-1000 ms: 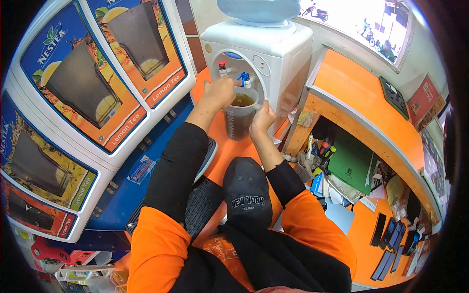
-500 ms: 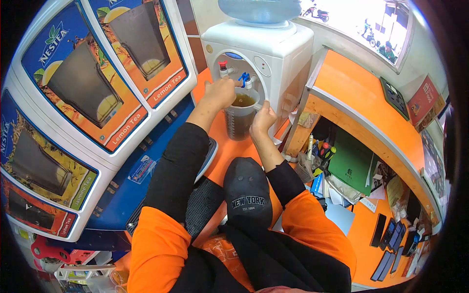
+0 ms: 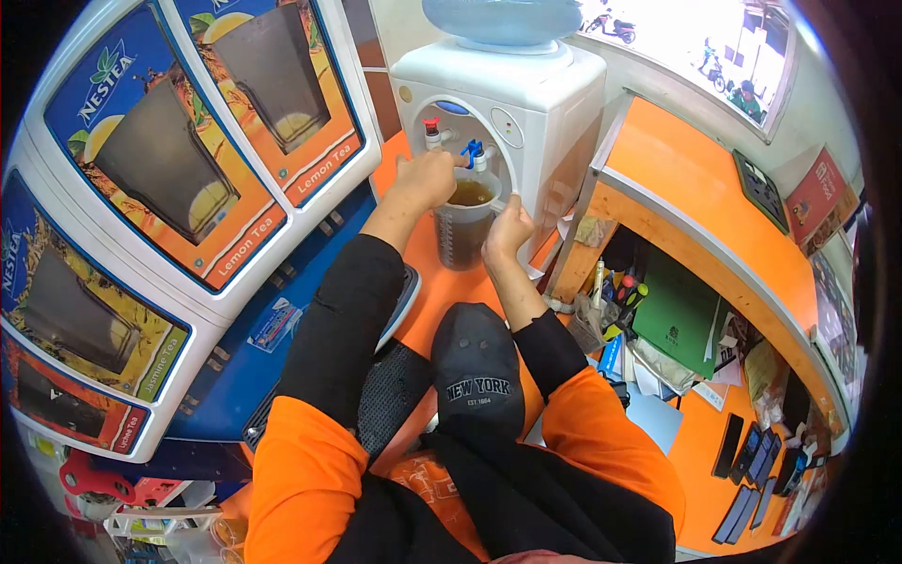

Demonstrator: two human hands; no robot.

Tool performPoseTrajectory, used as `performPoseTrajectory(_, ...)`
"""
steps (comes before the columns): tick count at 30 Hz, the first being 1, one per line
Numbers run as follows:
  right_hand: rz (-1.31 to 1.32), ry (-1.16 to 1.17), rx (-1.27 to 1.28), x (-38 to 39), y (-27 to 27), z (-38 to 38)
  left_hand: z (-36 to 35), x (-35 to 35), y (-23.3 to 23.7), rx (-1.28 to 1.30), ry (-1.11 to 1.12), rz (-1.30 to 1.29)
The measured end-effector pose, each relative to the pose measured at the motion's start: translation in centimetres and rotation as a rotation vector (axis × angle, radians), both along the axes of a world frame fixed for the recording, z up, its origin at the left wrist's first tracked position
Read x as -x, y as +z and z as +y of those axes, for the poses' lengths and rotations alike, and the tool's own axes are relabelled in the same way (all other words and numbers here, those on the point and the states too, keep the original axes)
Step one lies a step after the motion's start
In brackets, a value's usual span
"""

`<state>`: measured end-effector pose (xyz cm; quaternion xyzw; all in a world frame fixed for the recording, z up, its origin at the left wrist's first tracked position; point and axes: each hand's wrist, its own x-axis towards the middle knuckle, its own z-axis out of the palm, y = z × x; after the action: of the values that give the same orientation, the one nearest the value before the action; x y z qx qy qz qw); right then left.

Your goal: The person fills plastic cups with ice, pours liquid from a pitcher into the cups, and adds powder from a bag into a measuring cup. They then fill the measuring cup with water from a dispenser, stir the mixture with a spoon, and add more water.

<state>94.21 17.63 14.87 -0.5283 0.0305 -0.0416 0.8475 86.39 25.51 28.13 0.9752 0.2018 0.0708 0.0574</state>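
A clear measuring pitcher [image 3: 462, 235] of brown liquid stands upright under the blue tap [image 3: 473, 153] of a white water dispenser [image 3: 550, 103]. My right hand [image 3: 508, 228] is closed round the pitcher's handle at its right side. Over the pitcher's left rim, my left hand [image 3: 427, 179] has its fingers curled and a fingertip on the blue tap's lever. The red tap [image 3: 432, 132] sits just above that hand, untouched. Whether water is flowing cannot be made out.
On the left stands a Nestea drink machine [image 3: 160, 169] with a black drip tray [image 3: 399, 385]. A black cap [image 3: 477, 371] is in front of my body. At right are an orange shelf [image 3: 705, 179], a green folder [image 3: 675, 310] and several phones [image 3: 754, 456].
Both hands keep their places on the tap and the pitcher. The view has shifted very slightly, and a figure in green shows more outside the window.
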Motion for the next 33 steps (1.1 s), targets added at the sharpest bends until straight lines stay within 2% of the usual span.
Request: performPoseTrajectory(33,0.019,0.003,0.007,0.23,0.28,-0.21,-0.12,-0.25,0.54,0.057,0.006,0.038)
